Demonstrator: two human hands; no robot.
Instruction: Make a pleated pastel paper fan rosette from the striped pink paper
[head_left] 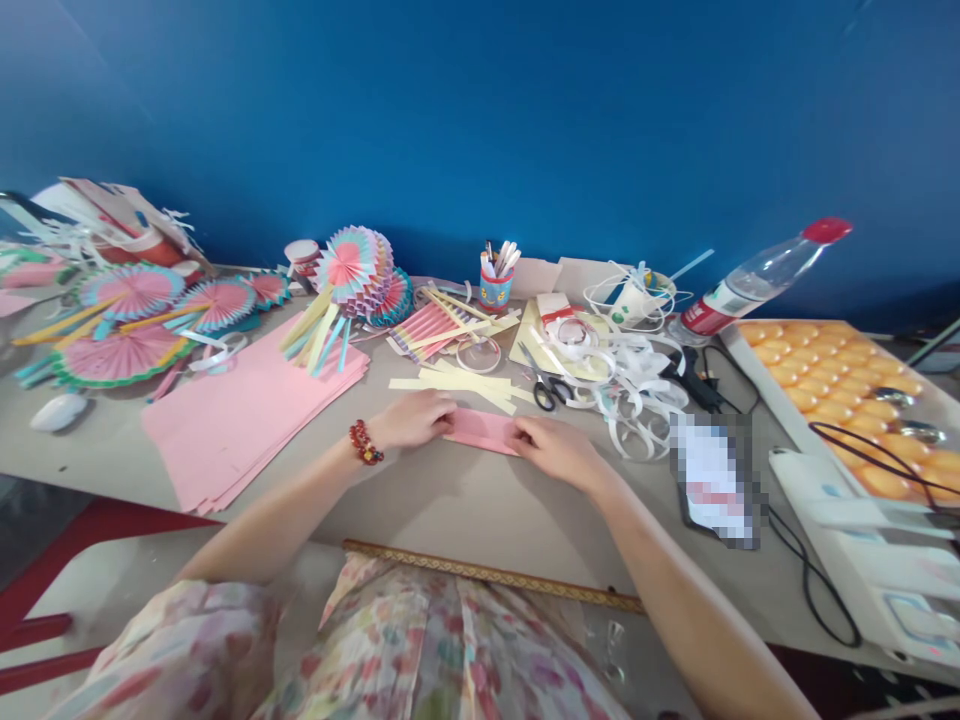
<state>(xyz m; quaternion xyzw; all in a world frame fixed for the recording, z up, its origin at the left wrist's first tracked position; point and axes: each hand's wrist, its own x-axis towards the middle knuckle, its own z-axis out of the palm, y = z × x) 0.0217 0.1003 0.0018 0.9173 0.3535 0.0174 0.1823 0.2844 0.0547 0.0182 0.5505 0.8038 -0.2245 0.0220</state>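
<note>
A narrow piece of pink paper (484, 430) lies on the table in front of me, its long side running left to right. My left hand (420, 415) has its fingers closed on the left end, and a red beaded bracelet circles that wrist. The right end is pinched by my right hand (551, 445), fingers curled over the edge. Just beyond the paper are loose pale yellow strips (457, 382). Black-handled scissors (551, 388) rest near my right hand. To the left sits a stack of pink sheets (247, 420).
Folded paper fans (135, 290) and a pleated paper ball (352, 265) stand at the left back. A pen cup (496, 285), tangled white strips (630, 380), a plastic bottle (757, 285), a phone (716, 485) and black cables occupy the back and right. A blue wall (480, 120) rises behind.
</note>
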